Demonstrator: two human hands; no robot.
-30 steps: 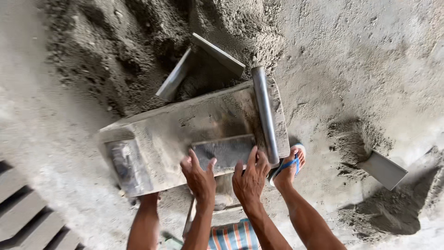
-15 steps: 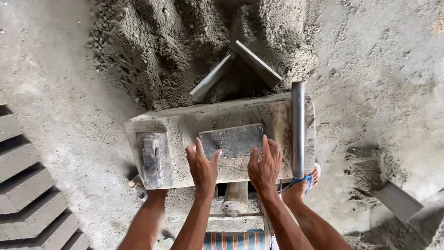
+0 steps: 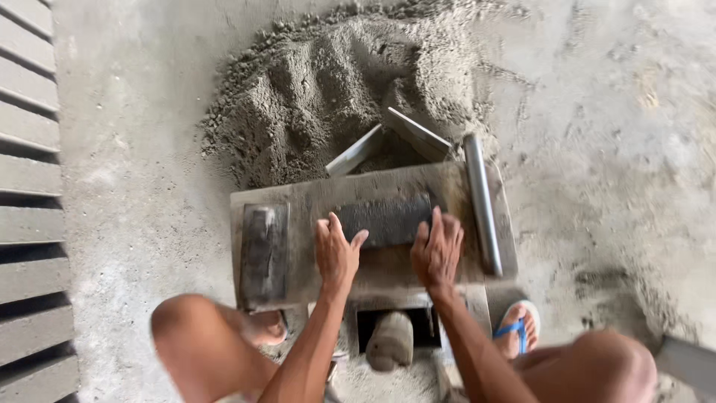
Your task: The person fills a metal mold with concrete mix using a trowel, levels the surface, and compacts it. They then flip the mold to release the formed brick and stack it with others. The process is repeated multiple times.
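Nearest the camera, bare knees flank a blue sandal [image 3: 514,330]; since half a second ago the view has pulled back and the slab's top turned dark and gritty. Left hand [image 3: 337,252] and right hand [image 3: 437,250] — fingers spread flat, gripping nothing — press the dark rectangular slab [image 3: 384,220] on the rough grey bench [image 3: 298,246]. Beyond: smooth metal pipe [image 3: 482,201], coarse sand heap [image 3: 335,97].

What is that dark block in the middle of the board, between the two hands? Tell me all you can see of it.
The dark block is a long grey rectangle with a rough, grainy top that looks like damp, packed sand-cement mix. It lies flat, lengthwise across the dusty work board, near its far edge. The left hand touches its near left corner and the right hand its near right end. The metal pipe lies apart, to its right.
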